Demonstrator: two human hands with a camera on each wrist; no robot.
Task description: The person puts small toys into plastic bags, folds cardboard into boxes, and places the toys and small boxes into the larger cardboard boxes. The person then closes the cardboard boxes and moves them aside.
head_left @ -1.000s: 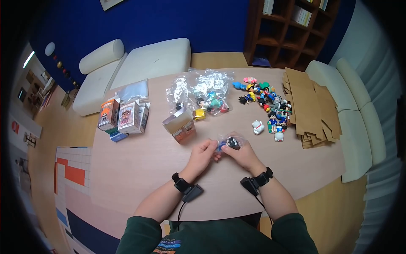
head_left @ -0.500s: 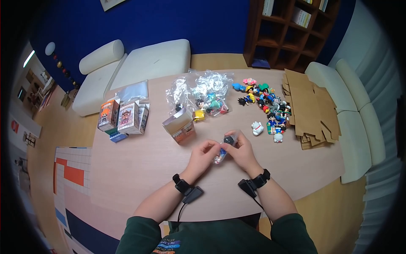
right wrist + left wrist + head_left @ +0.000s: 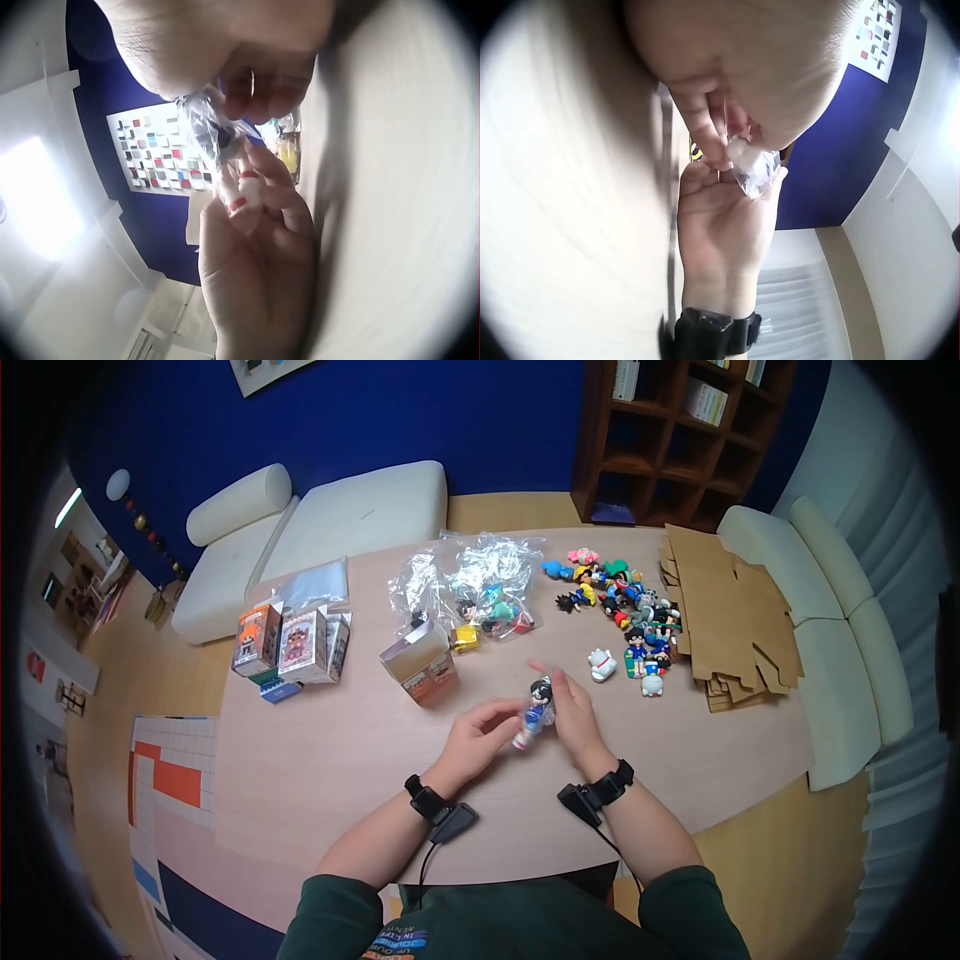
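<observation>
A small figurine [image 3: 538, 712] with black hair, a blue outfit and red-and-white feet is inside a clear plastic bag [image 3: 206, 124]. It stands tilted between the two hands, head away from the person. My right hand [image 3: 577, 722] holds it by the upper part, its fingers curled behind and beside the wrapped head. At the lower end, my left hand [image 3: 477, 740] has thumb and fingers at the feet, pinching the wrapped figurine. The left wrist view shows the crinkled bag end in front of the right palm. Just beyond the left hand stands an opened cardboard box [image 3: 420, 665].
Bagged figurines [image 3: 490, 595] lie at the back of the table. Loose figurines [image 3: 625, 600] are heaped to the right, with a white cat figurine [image 3: 601, 665] nearer. Flattened cardboard [image 3: 735, 620] lies far right. Printed boxes [image 3: 303, 645] and clear bags [image 3: 315, 582] are left.
The bagged figurine has turned from lying crosswise to pointing away from the person, its front now showing. The right fingers have straightened somewhat, and the left hand has drawn back slightly toward its feet.
</observation>
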